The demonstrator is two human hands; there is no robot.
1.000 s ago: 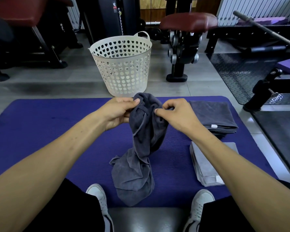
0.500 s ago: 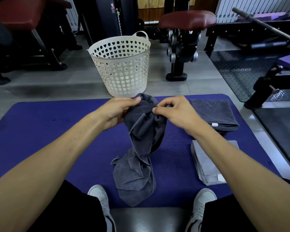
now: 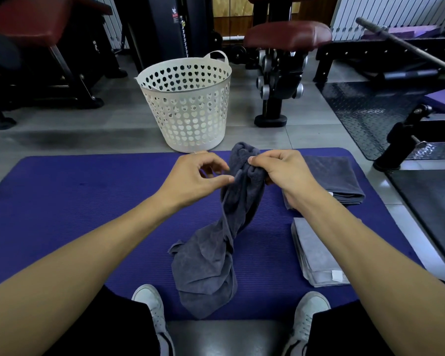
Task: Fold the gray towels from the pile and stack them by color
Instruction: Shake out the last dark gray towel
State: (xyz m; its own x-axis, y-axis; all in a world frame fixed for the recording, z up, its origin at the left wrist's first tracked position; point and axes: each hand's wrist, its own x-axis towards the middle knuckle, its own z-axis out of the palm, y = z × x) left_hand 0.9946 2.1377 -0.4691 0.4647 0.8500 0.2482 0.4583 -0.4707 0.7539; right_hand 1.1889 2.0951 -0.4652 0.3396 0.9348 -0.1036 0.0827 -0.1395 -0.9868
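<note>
While the right hand point(image 3: 284, 173) is gripping the bunched top of a dark gray towel point(image 3: 216, 242), with its fingers curled round the cloth and the thumb pressing from above, the left hand point(image 3: 195, 178) is hovering just beside it, fingers loosely bent and parted, the thumb tip touching or nearly touching the towel's edge; whether it is actually pinching any cloth I cannot tell. The towel is hanging twisted below the right hand, and its lower part is lying crumpled on the purple mat point(image 3: 75, 206) toward the person, between two gray shoes point(image 3: 149, 301). Just beyond and to the outer side of the right hand, a folded dark gray stack point(image 3: 337, 178) is lying on the mat, partly hidden by the wrist. Below the right forearm, nearer the person, a folded light gray stack point(image 3: 316, 255) is lying, with a small white tag showing at its near corner. Past both hands, a white perforated basket point(image 3: 188, 104) is standing on the floor, just off the mat's far edge.
</note>
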